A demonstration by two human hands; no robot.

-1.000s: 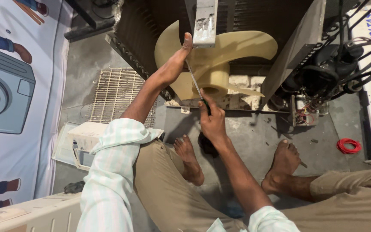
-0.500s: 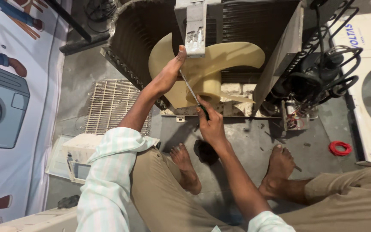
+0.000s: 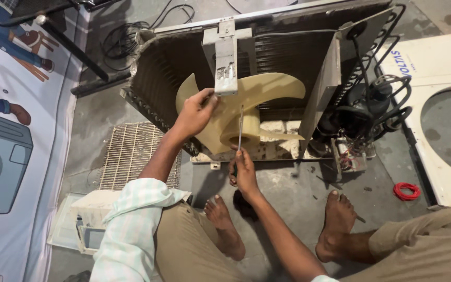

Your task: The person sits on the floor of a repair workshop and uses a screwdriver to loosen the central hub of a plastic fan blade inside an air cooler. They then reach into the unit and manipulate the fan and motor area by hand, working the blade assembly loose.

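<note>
Risk — screwdriver may slip off fan hub | right hand clamped on screwdriver handle | left hand grips blade — fan could turn, pinching fingers | fan inside opened unit on floor

The cream fan blade is filling most of the opening in the unit, and the grey metal bracket is hanging down in front of it. The upright metal panel is closing the right side. Bare floor is lying open between the two feet.
</note>
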